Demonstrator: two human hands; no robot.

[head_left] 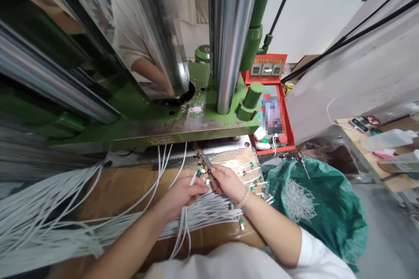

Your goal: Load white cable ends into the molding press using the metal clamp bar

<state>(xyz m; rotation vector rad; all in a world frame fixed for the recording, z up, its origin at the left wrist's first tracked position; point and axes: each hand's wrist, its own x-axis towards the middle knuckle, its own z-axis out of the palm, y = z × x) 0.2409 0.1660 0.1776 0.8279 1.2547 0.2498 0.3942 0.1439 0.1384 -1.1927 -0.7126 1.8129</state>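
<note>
My left hand (pixel 183 194) is closed on the end of a white cable (pixel 182 232) with a green-tipped connector, held over a brown cardboard-covered bench (pixel 124 192). My right hand (pixel 228 182) is closed on a narrow metal fixture bar (pixel 203 159) that carries several green-tipped connectors. Both hands meet just in front of the green press. More white cables with green ends (pixel 253 174) lie spread to the right of my right hand. A beaded bracelet sits on my right wrist.
A green press (pixel 183 113) with thick steel columns (pixel 229 35) stands behind the bench. An orange control box (pixel 271 104) is at its right. A large bundle of white cables (pixel 42 209) fans out left. A green bag (pixel 314 205) of scraps sits right.
</note>
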